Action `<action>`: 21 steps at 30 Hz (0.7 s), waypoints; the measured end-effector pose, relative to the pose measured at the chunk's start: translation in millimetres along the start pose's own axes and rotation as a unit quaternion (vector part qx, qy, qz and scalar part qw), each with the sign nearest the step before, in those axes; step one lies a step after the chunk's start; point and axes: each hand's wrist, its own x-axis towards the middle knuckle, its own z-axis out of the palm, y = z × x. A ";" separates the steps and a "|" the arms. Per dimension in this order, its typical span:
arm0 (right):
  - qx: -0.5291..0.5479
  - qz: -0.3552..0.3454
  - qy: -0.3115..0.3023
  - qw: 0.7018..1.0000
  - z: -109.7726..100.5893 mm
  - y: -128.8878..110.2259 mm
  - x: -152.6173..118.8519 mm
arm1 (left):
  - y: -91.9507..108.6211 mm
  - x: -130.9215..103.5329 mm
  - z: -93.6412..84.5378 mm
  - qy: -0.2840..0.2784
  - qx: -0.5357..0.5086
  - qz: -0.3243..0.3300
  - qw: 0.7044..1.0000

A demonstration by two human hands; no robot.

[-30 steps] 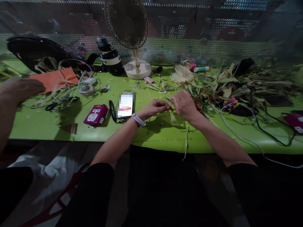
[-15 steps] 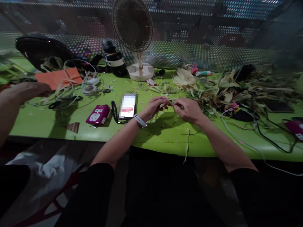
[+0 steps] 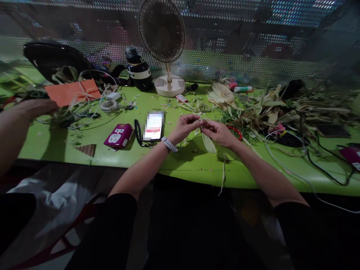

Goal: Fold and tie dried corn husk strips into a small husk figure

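Over the middle of the green table (image 3: 140,157), my left hand (image 3: 184,128) and my right hand (image 3: 221,133) meet with fingertips pinched together. A pale corn husk (image 3: 208,144) is held between them, with a wider flap hanging below the right fingers. How its upper end lies in the fingers is hard to make out. Beside my right wrist lies a red loop (image 3: 236,132), partly hidden. A thin husk strip (image 3: 223,174) hangs over the table's front edge. Left of my left wrist, a lit phone (image 3: 154,125) rests on the table.
A pile of dried husks (image 3: 258,112) spreads to the right, with cables. A fan (image 3: 170,85) and a black bottle (image 3: 139,73) stand behind. A purple power adapter (image 3: 118,135) lies left of the phone. Another person's arm (image 3: 22,116) reaches in at the left, near orange paper (image 3: 71,93).
The husk flap now hangs below my right hand. My hands have come closer together, and the red loop shows by my right wrist. The view has shifted slightly.
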 end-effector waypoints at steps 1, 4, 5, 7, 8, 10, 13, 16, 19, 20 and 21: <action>-0.008 -0.003 -0.009 1.000 -0.6 -1.3 -0.3 | -0.1 -0.1 -0.2 -0.003 0.005 0.003 1.000; -0.019 0.000 -0.044 0.999 -4.9 -6.4 -1.5 | -0.3 -0.6 -0.3 -0.016 0.009 0.018 1.000; -0.018 0.001 -0.054 0.998 -6.5 -8.0 -2.0 | -0.4 -0.7 -0.1 -0.017 0.008 0.022 1.000; -0.020 -0.001 -0.067 0.998 -9.0 -10.3 -2.8 | -0.7 -0.9 0.7 -0.017 0.008 0.029 0.999; -0.021 -0.003 -0.073 0.997 -9.9 -10.9 -3.1 | -0.9 -0.9 1.2 -0.016 0.008 0.033 0.999; -0.020 -0.006 -0.082 0.996 -10.8 -11.2 -3.5 | -1.4 -1.0 1.8 -0.016 0.008 0.038 0.999; -0.019 -0.003 -0.093 0.996 -11.3 -11.7 -4.3 | -1.2 -1.4 0.8 -0.017 0.005 0.038 0.999; -0.054 -0.004 -0.086 0.995 -12.5 -14.3 -5.7 | 0.9 -1.8 -2.6 -0.027 0.008 0.016 0.999; -0.124 -0.036 0.047 0.991 -15.4 -15.5 -6.8 | 2.8 -1.3 -6.0 -0.041 -0.004 -0.007 0.999; -0.149 -0.057 0.110 0.981 -16.7 -14.5 -6.6 | 2.8 -0.8 -6.8 -0.044 -0.013 -0.016 0.999; -0.173 -0.078 0.159 0.969 -18.0 -12.7 -6.2 | 2.6 0.0 -7.3 -0.045 -0.026 -0.027 0.998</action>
